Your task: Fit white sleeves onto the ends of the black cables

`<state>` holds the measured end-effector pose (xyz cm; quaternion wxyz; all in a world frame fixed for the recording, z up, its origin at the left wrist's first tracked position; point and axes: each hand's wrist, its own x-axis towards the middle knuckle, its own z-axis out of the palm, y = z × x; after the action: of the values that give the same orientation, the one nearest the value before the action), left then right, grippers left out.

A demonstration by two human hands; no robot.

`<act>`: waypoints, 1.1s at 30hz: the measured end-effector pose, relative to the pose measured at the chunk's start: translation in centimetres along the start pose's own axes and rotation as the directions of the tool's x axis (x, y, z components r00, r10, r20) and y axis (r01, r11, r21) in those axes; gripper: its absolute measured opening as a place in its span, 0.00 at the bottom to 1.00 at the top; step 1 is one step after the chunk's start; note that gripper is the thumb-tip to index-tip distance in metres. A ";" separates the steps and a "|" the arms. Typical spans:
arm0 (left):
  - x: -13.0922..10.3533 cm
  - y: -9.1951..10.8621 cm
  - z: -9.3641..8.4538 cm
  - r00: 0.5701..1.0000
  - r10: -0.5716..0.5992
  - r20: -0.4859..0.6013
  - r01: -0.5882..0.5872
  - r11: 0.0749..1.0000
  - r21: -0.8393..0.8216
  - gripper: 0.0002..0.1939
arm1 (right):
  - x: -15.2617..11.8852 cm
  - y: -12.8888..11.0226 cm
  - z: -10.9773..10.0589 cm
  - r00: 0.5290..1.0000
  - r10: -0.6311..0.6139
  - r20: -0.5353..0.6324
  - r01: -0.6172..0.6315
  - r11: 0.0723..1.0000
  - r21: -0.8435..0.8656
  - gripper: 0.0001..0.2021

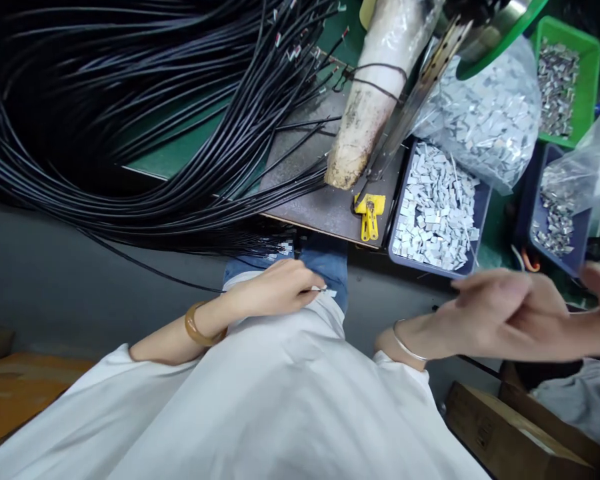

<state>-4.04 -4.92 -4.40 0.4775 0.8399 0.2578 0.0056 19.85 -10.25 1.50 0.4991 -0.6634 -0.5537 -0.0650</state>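
My left hand [287, 288] is closed on a thin black cable [180, 281], close in front of my lap. A small white connector [329, 292] sticks out past its fingertips at the cable's end. Out to the right, my right hand [525, 313] is stretched with fingers apart, somewhat blurred; I see nothing in it. It passes in front of a blue bin of white connectors [433, 210] and is nearest a second blue bin of small metal parts [555, 223]. A large bundle of black cables [190, 193] lies over the table's left side, several ends hanging at its edge.
A yellow tool [369, 217] lies on the grey board [310, 167], below a wrapped white tube [367, 100]. Behind stand a bag of white connectors [490, 113] and a green bin [593, 80] of metal parts. Cardboard boxes [505, 433] sit low at right.
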 end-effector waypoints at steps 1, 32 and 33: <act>-0.6 -0.8 0.6 0.997 -0.062 0.046 0.057 0.994 0.092 0.13 | 0.4 0.6 0.2 0.999 -0.002 -0.039 0.001 1.000 -0.027 0.12; -2.3 -12.9 3.3 0.930 -0.347 -0.121 0.366 0.851 0.377 0.15 | 6.3 4.8 3.1 0.755 0.334 0.565 0.144 0.756 -0.639 0.04; -2.4 -12.9 3.3 0.935 -0.337 -0.108 0.352 0.854 0.383 0.16 | 6.2 4.9 3.1 0.758 0.329 0.563 0.131 0.768 -0.626 0.04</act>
<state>-10.80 -3.36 -16.03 0.2858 0.8591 0.4083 -0.1165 24.72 -3.28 1.09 0.0281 -0.8019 -0.5966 0.0132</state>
